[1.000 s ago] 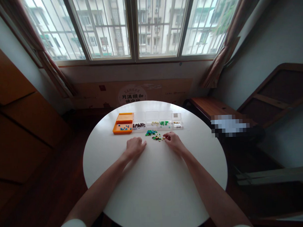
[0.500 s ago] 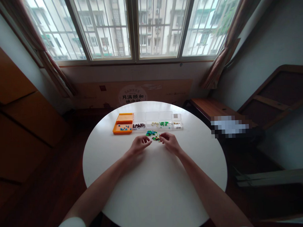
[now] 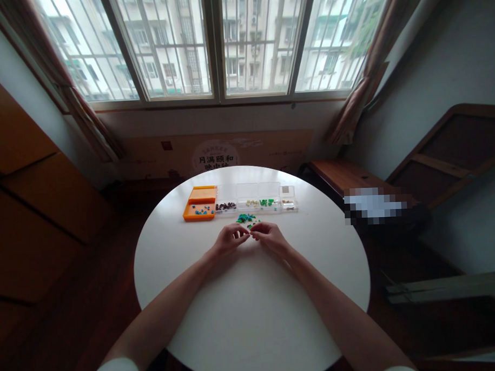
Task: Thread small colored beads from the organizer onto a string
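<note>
My left hand (image 3: 228,238) and my right hand (image 3: 271,237) meet fingertip to fingertip over the white round table (image 3: 251,304). Both are closed in a pinch; anything between the fingertips is too small to make out. Just beyond them lies a pile of small green, blue and yellow pieces (image 3: 246,218), its near part partly hidden by my right fingers. Behind the pile, an open orange box (image 3: 202,193) holds several small blue pieces. Beside it, clear boxes (image 3: 247,190) with raised lids hold dark brown, cream and green pieces.
A smaller clear box (image 3: 287,190) ends the row on the right. Beyond the table is a barred window (image 3: 214,46) with a printed panel (image 3: 149,154) below it. A wooden bench (image 3: 344,174) stands at the right, and a wooden cabinet (image 3: 32,204) at the left.
My right hand has moved left and slightly nearer, from the pile of small pieces to my left fingertips. My left hand has stayed almost in place.
</note>
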Available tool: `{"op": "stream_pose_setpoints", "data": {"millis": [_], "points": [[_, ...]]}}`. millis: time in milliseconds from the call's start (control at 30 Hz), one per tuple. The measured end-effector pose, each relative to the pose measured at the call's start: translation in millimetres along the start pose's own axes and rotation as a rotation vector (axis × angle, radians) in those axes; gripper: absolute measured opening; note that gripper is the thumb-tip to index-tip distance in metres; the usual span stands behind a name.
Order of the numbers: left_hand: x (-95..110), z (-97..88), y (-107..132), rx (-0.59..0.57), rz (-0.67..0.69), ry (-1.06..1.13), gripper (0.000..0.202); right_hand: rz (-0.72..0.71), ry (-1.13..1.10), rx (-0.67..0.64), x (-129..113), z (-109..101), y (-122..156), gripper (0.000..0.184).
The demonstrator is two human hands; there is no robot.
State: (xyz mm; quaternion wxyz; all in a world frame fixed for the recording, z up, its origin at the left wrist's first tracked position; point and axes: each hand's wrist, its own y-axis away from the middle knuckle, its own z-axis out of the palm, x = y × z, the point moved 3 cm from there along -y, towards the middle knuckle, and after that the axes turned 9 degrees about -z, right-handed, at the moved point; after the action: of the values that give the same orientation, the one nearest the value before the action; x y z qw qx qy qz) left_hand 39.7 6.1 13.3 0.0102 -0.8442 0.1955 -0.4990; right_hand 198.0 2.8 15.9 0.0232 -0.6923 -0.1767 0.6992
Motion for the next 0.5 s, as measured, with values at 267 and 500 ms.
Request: {"op": "stream_pose_setpoints", "data": {"millis": [267, 500], "points": [[-1.7, 1.0, 0.6, 0.046, 0.080, 0.021, 0.023, 0.001, 0.001, -0.036, 2.3, 0.5, 0.4, 0.021], [-3.9, 1.4, -0.2, 0.032, 0.082, 0.031, 0.022, 0.010, 0.022, -0.049, 2.2, 0.8, 0.6, 0.021]]}}
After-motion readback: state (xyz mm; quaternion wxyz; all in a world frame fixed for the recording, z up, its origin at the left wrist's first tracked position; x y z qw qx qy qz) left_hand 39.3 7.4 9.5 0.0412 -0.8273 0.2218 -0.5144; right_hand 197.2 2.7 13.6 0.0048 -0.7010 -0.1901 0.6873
